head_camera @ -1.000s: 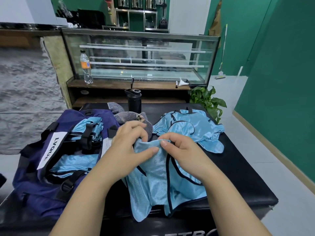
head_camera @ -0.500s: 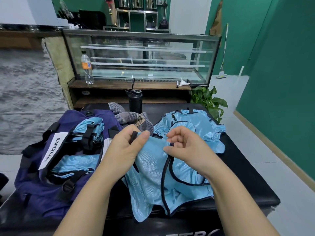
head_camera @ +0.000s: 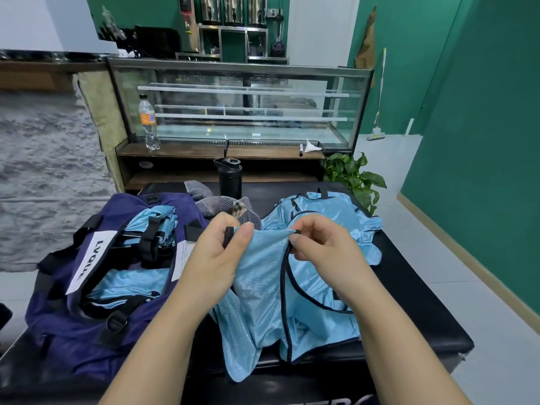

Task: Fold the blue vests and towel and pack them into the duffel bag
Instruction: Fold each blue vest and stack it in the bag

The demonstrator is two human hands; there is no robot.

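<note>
Folding in progress, head view. Left hand (head_camera: 217, 255) pinches the top edge of a vest (head_camera: 263, 290) at a black trim tab; right hand (head_camera: 317, 247) pinches the same edge at the dark binding just beside it. The vest hangs from both hands, its lower part draped over the front of the table (head_camera: 409, 302).

Judged step: finding the shoulders before the first fold. Next move calls for spreading the hands apart to square the cloth, then laying it flat.

Bag (head_camera: 87, 302): open, on the table to the left; folded blue vests lie inside under black straps.

Unfolded vests (head_camera: 330, 217): heaped behind the right hand. Towel (head_camera: 225, 207): grey checked, crumpled between bag and heap, not yet folded.
</note>
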